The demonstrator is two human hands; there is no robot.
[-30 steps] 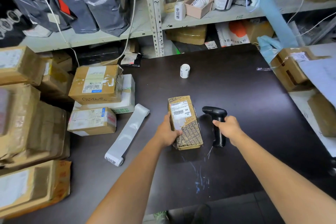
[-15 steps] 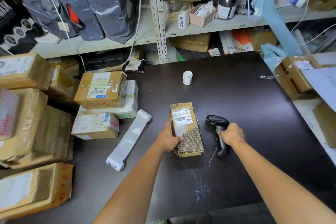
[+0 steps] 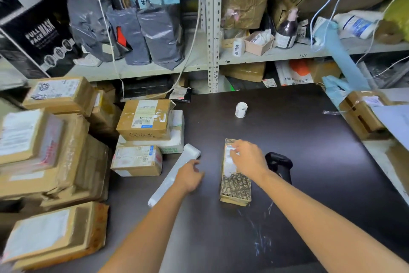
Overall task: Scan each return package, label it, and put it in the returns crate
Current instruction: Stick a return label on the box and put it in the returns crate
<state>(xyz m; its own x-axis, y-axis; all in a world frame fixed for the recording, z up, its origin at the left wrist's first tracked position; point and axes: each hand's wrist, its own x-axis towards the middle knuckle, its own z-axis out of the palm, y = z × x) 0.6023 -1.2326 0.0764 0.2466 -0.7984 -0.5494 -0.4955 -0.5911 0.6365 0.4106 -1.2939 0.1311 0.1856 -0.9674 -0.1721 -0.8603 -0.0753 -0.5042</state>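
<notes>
A narrow brown patterned package (image 3: 235, 188) lies on the dark table (image 3: 298, 135), its white shipping label at the far end. My right hand (image 3: 247, 159) rests over that label with its fingers on the package top. The black handheld scanner (image 3: 280, 165) lies on the table just right of the package, with no hand on it. My left hand (image 3: 190, 175) is off the package, to its left, with loosely curled fingers over the white strip of labels (image 3: 164, 186); the blur hides whether it touches the strip. A small white label roll (image 3: 241, 109) stands farther back.
Several taped cardboard parcels (image 3: 143, 120) are stacked along the table's left side. Metal shelving (image 3: 212, 29) with grey mailer bags and boxes stands behind. An open cardboard box (image 3: 363, 113) sits at the right edge.
My right hand let go of the scanner, which now lies on the table, and moved onto the package's label. My left hand left the package and moved left to the label strip.
</notes>
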